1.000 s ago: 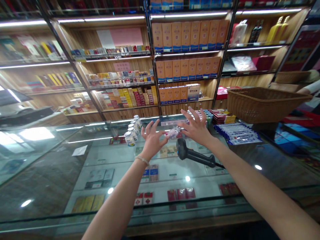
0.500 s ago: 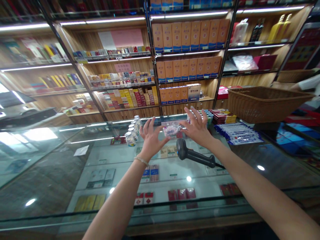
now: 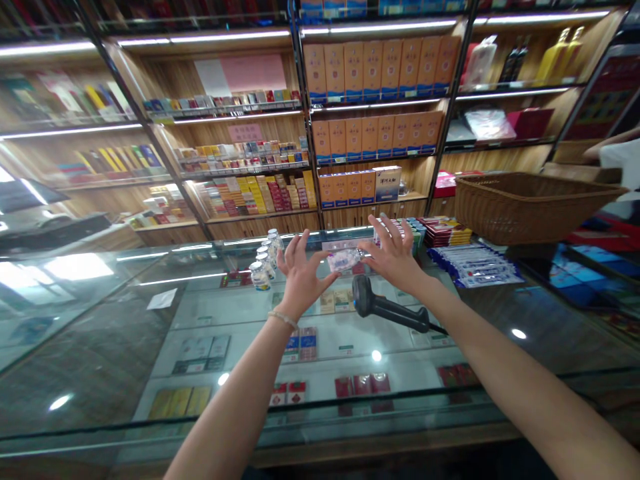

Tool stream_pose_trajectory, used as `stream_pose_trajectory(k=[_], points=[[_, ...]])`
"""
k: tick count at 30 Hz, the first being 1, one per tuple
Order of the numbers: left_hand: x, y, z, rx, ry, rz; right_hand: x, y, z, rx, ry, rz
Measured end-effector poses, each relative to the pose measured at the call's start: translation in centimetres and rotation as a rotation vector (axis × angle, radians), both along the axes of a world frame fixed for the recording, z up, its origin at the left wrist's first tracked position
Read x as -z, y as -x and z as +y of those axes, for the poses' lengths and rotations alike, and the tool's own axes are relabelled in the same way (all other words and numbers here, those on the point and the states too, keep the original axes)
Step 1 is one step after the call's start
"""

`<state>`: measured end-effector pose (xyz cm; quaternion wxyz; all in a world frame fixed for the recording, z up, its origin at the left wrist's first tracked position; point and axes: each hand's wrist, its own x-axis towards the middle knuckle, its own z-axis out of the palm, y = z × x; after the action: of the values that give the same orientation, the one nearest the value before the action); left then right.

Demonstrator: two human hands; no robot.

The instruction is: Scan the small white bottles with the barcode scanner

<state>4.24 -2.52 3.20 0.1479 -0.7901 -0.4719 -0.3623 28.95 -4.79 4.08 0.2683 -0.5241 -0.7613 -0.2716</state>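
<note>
A small clear bottle with a white and pink label (image 3: 345, 259) is held sideways above the glass counter, its neck end to the right. My left hand (image 3: 301, 277) has thumb and forefinger at the bottle's left end, the other fingers raised. My right hand (image 3: 395, 259) pinches the neck end between thumb and fingers. Just below the bottle, a black barcode scanner (image 3: 390, 312) lies on the glass, its handle pointing right. To the left of my left hand stands a row of small white-capped bottles (image 3: 261, 275).
The glass counter (image 3: 200, 307) displays several packs under its top. Blue-and-white packets (image 3: 475, 265), red-yellow packs (image 3: 445, 231) and a wicker basket (image 3: 530, 210) are on the right. A white paper (image 3: 162, 299) lies at left. Behind stand stocked shelves (image 3: 375, 105); a person's white clothing (image 3: 620, 160) shows far right.
The bottle seems to have turned slightly in my fingers, showing more of a striped label patch. My hands stay in nearly the same place. At far right, the person has shifted.
</note>
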Motion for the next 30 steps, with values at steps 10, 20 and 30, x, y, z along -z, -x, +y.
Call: stream_pose_trajectory(k=[10,20,30], points=[[0.3,0.0,0.0,0.008,-0.006,-0.039,-1.4,0.7,-1.5,0.017,0.123,0.014],[0.5,0.1,0.1,0.015,-0.003,-0.053,1.4,0.6,-6.7,0.110,0.758,0.142],[1.2,0.2,0.4,0.030,-0.053,-0.048,3.2,1.9,-7.7,0.184,0.766,0.165]])
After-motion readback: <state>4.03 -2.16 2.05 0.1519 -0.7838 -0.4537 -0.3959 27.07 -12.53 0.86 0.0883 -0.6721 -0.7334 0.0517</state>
